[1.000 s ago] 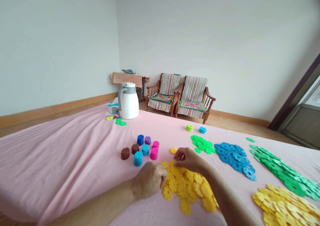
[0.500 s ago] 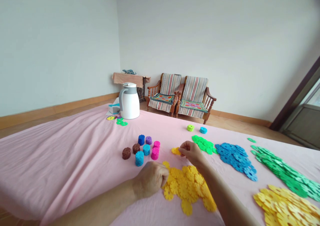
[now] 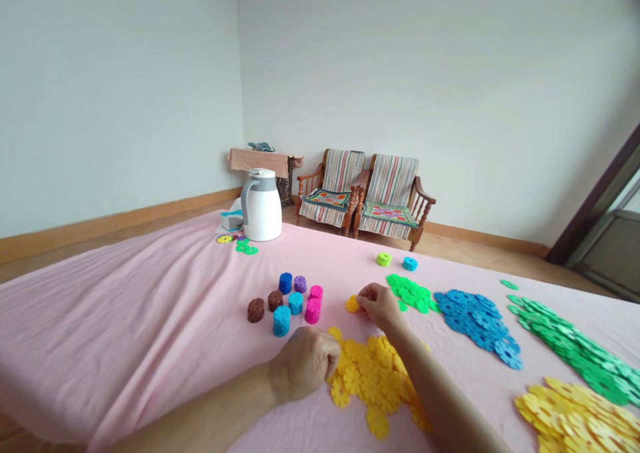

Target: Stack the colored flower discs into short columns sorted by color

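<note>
Across the foreground, a pink tablecloth (image 3: 165,333) is spreading wide, with folds running down its left side. Beyond it, two wooden armchairs (image 3: 390,206) are standing in striped covers. On the cloth, heaps of flower-shaped plastic discs are lying grouped by colour, seemingly so that shades are not mixing: a long green heap (image 3: 575,349) and a yellow heap (image 3: 580,416) at far right, a blue heap (image 3: 477,319) nearer the middle, and a yellow pile (image 3: 370,376) close to both hands, probably for easy reach. A white-and-grey thermal jug (image 3: 265,213) is standing well back, likely out of the way. The left hand (image 3: 305,363) is resting as a loose fist at the pile's left edge; whether it is holding anything, I cannot tell. Pink stacks (image 3: 313,311) are standing just beyond it, upright. Right of them, the right hand (image 3: 377,303) is pinching the edge of a low yellow stack (image 3: 352,304) between thumb and fingers, apparently steadying it on the cloth.
</note>
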Action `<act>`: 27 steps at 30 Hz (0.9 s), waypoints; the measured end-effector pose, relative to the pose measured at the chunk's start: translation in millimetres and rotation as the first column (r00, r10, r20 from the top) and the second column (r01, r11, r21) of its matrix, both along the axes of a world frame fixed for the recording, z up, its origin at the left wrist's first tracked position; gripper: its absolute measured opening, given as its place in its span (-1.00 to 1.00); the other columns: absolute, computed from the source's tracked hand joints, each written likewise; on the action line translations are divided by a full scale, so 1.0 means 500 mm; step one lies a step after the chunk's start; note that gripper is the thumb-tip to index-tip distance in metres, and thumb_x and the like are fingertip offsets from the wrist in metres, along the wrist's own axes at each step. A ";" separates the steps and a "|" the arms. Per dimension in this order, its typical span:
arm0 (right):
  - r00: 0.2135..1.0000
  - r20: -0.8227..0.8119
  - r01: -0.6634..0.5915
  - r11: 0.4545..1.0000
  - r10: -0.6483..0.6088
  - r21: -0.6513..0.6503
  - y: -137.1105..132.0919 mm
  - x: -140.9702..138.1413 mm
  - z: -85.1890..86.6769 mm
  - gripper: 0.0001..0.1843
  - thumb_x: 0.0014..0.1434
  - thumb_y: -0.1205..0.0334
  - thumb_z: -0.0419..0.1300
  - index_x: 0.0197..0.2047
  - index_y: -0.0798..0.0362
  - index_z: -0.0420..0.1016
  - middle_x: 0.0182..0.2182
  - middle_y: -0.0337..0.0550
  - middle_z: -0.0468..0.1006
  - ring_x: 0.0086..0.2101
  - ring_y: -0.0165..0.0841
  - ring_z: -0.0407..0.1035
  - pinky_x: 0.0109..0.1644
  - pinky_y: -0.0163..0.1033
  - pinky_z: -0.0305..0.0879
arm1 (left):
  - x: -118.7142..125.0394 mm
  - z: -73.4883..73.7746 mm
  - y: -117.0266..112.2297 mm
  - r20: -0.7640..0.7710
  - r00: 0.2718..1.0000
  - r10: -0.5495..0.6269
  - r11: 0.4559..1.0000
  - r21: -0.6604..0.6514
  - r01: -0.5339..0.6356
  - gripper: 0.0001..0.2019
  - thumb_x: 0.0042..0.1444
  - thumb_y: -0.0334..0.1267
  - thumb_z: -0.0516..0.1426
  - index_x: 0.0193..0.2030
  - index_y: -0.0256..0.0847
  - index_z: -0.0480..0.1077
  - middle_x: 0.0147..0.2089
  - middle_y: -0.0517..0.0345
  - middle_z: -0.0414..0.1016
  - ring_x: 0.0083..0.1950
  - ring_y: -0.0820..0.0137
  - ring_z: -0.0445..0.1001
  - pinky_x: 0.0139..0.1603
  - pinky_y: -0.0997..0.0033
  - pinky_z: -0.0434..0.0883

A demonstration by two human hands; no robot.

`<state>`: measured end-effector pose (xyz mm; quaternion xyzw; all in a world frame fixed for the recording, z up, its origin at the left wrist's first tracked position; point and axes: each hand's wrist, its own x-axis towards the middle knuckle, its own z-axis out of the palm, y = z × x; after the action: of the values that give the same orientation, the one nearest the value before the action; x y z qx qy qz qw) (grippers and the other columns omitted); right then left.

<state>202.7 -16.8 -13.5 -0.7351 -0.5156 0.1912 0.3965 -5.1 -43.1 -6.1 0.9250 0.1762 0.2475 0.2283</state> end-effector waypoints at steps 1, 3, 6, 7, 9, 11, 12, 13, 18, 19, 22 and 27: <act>1.000 0.018 0.002 1.000 -0.002 0.000 0.000 0.000 0.000 -0.98 -0.10 0.34 0.16 -0.51 0.08 0.41 -0.60 -0.23 0.47 -0.58 -0.46 0.30 -0.55 -0.40 0.08 | 0.000 0.000 0.000 -0.003 1.000 -0.003 1.000 -0.003 0.003 -0.77 -0.35 -0.64 -0.13 -0.73 -0.27 0.18 -0.66 0.28 0.32 -0.57 0.54 0.28 -0.52 0.61 0.13; 0.999 0.052 0.009 1.000 -0.009 0.000 -0.002 -0.001 0.002 -0.97 -0.08 0.34 0.15 -0.50 0.07 0.42 -0.60 -0.23 0.48 -0.56 -0.44 0.31 -0.54 -0.40 0.09 | 0.000 -0.001 0.000 0.000 1.000 -0.008 1.000 -0.009 0.008 -0.77 -0.35 -0.64 -0.14 -0.73 -0.27 0.18 -0.66 0.28 0.32 -0.57 0.54 0.28 -0.52 0.61 0.13; 0.995 0.101 0.023 1.000 -0.023 0.007 -0.007 -0.001 0.007 -0.97 -0.07 0.33 0.14 -0.48 0.06 0.41 -0.54 -0.20 0.51 -0.51 -0.42 0.36 -0.47 -0.38 0.14 | 0.000 0.000 0.000 0.002 1.000 -0.004 1.000 -0.025 0.005 -0.78 -0.35 -0.63 -0.14 -0.73 -0.27 0.18 -0.66 0.27 0.32 -0.57 0.53 0.28 -0.52 0.60 0.13; 0.993 0.115 0.023 1.000 -0.024 0.011 -0.010 -0.001 0.009 -0.97 -0.07 0.33 0.14 -0.47 0.06 0.41 -0.51 -0.19 0.52 -0.49 -0.41 0.37 -0.44 -0.37 0.16 | 0.000 0.000 -0.001 0.001 1.000 -0.001 1.000 -0.029 0.001 -0.78 -0.35 -0.63 -0.14 -0.73 -0.27 0.18 -0.67 0.27 0.31 -0.57 0.53 0.28 -0.52 0.60 0.14; 0.990 0.137 0.015 1.000 -0.017 0.017 -0.015 0.000 0.012 -0.94 -0.06 0.29 0.15 -0.44 0.06 0.42 -0.45 -0.17 0.54 -0.46 -0.39 0.38 -0.39 -0.34 0.19 | 0.000 -0.001 0.000 -0.001 1.000 0.001 0.999 -0.036 -0.001 -0.78 -0.35 -0.63 -0.13 -0.73 -0.27 0.18 -0.67 0.27 0.31 -0.57 0.53 0.29 -0.51 0.60 0.14; 0.987 0.161 -0.010 1.000 0.005 0.026 -0.021 -0.003 0.013 -0.87 -0.05 0.25 0.16 -0.36 0.06 0.43 -0.39 -0.17 0.54 -0.44 -0.39 0.38 -0.34 -0.32 0.20 | 0.000 -0.001 0.000 -0.007 1.000 0.001 0.999 -0.034 -0.002 -0.78 -0.34 -0.63 -0.13 -0.73 -0.27 0.19 -0.66 0.27 0.32 -0.56 0.53 0.30 -0.50 0.60 0.15; 0.983 0.181 -0.026 0.999 0.019 0.034 -0.024 -0.005 0.012 -0.82 -0.05 0.23 0.17 -0.31 0.06 0.44 -0.36 -0.16 0.53 -0.43 -0.38 0.38 -0.32 -0.32 0.21 | 0.000 -0.001 0.001 -0.013 1.000 0.003 0.999 -0.032 -0.004 -0.77 -0.33 -0.63 -0.13 -0.72 -0.27 0.19 -0.66 0.27 0.32 -0.56 0.53 0.30 -0.50 0.60 0.16; 0.977 0.210 -0.043 0.998 0.033 0.043 -0.027 -0.009 0.012 -0.76 -0.06 0.21 0.18 -0.26 0.07 0.43 -0.33 -0.15 0.52 -0.41 -0.38 0.38 -0.30 -0.31 0.22 | -0.001 -0.002 0.001 -0.021 1.000 0.004 1.000 -0.030 -0.005 -0.77 -0.32 -0.64 -0.13 -0.72 -0.27 0.20 -0.65 0.27 0.33 -0.56 0.53 0.31 -0.49 0.59 0.16; 0.904 0.419 -0.117 0.992 0.084 0.054 -0.037 -0.037 0.008 -0.62 -0.06 0.16 0.20 -0.14 0.11 0.42 -0.25 -0.02 0.49 -0.20 -0.23 0.34 -0.11 -0.24 0.20 | -0.002 -0.001 0.001 -0.029 0.999 0.015 0.999 -0.032 -0.016 -0.77 -0.31 -0.63 -0.12 -0.72 -0.26 0.19 -0.66 0.27 0.32 -0.56 0.52 0.30 -0.50 0.59 0.16; 0.892 0.446 -0.115 0.992 0.082 0.049 -0.037 -0.041 0.008 -0.63 -0.05 0.16 0.19 -0.14 0.11 0.42 -0.24 -0.01 0.49 -0.17 -0.21 0.32 -0.08 -0.23 0.18 | -0.002 -0.001 0.001 -0.023 1.000 0.014 0.999 -0.034 -0.015 -0.77 -0.31 -0.63 -0.12 -0.72 -0.26 0.19 -0.66 0.27 0.32 -0.56 0.52 0.30 -0.50 0.59 0.15; 0.877 0.474 -0.107 0.994 0.077 0.037 -0.035 -0.046 0.006 -0.64 -0.02 0.22 0.15 -0.12 0.10 0.41 -0.25 -0.01 0.50 -0.16 -0.21 0.31 -0.08 -0.24 0.17 | -0.001 -0.004 0.002 -0.005 1.000 0.008 0.999 -0.034 -0.008 -0.78 -0.31 -0.63 -0.12 -0.72 -0.27 0.19 -0.66 0.27 0.32 -0.56 0.53 0.29 -0.50 0.60 0.14; 0.888 0.452 -0.123 0.991 0.085 0.055 -0.030 -0.042 0.000 -0.66 -0.02 0.31 0.09 -0.12 0.14 0.40 -0.27 -0.02 0.50 -0.18 -0.23 0.31 -0.09 -0.25 0.17 | -0.001 -0.008 0.003 0.003 1.000 -0.001 1.000 -0.031 0.001 -0.78 -0.32 -0.63 -0.12 -0.71 -0.27 0.19 -0.65 0.28 0.33 -0.56 0.54 0.29 -0.50 0.60 0.13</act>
<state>181.4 -31.8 -13.5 -0.7139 -0.6391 0.0163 0.2859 -5.5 -41.4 -10.3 0.9211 0.1792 0.2459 0.2428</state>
